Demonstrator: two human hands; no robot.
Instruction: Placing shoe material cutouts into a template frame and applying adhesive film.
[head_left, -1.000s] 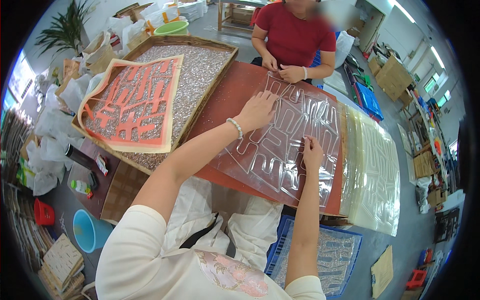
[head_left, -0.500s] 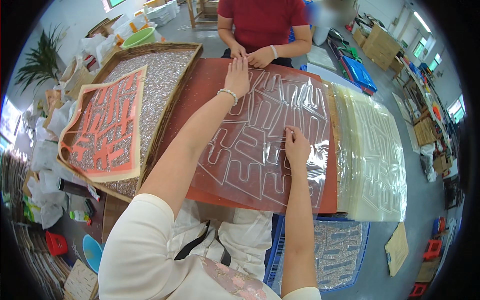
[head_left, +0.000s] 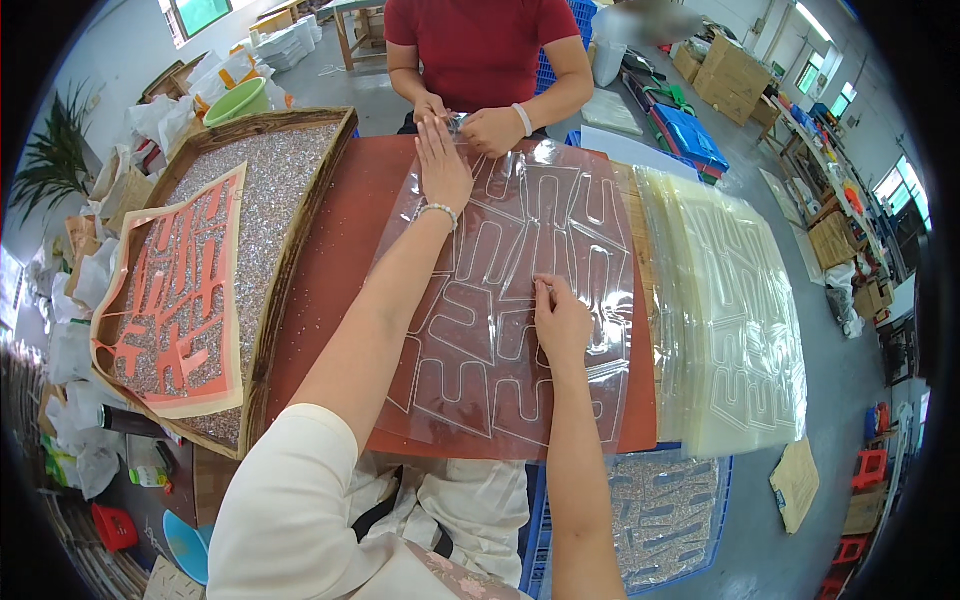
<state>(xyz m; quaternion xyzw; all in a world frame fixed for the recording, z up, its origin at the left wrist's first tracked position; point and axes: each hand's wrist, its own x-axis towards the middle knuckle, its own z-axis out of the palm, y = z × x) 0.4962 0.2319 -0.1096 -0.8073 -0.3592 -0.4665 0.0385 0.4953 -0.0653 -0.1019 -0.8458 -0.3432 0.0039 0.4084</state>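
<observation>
A clear plastic sheet [head_left: 460,355] with raised outlines of looped and angular shapes lies over a reddish-brown board [head_left: 330,285]. My left hand [head_left: 443,170], a beaded bracelet at its wrist, lies flat at the sheet's far left corner with fingers stretched out. Above the middle right of the sheet is my right hand [head_left: 563,318], its thumb and fingers pinched together. Whether they grip the film or something small is hidden. Just beyond my left fingertips, a co-worker's hands [head_left: 492,132] hold a shiny bit at the far edge.
At left, a wooden tray [head_left: 262,350] of glittering chips holds a coral cut-out stencil [head_left: 190,290]. A stack of clear moulded sheets [head_left: 735,310] stands at right. Below it sits a blue crate [head_left: 705,555] with a patterned sheet. A green basin [head_left: 238,100] is at the far left.
The view has shifted, so the board and sheet appear lower and further left. Both my hands keep about the same places on the sheet. A shiny bit now shows between the co-worker's fingers.
</observation>
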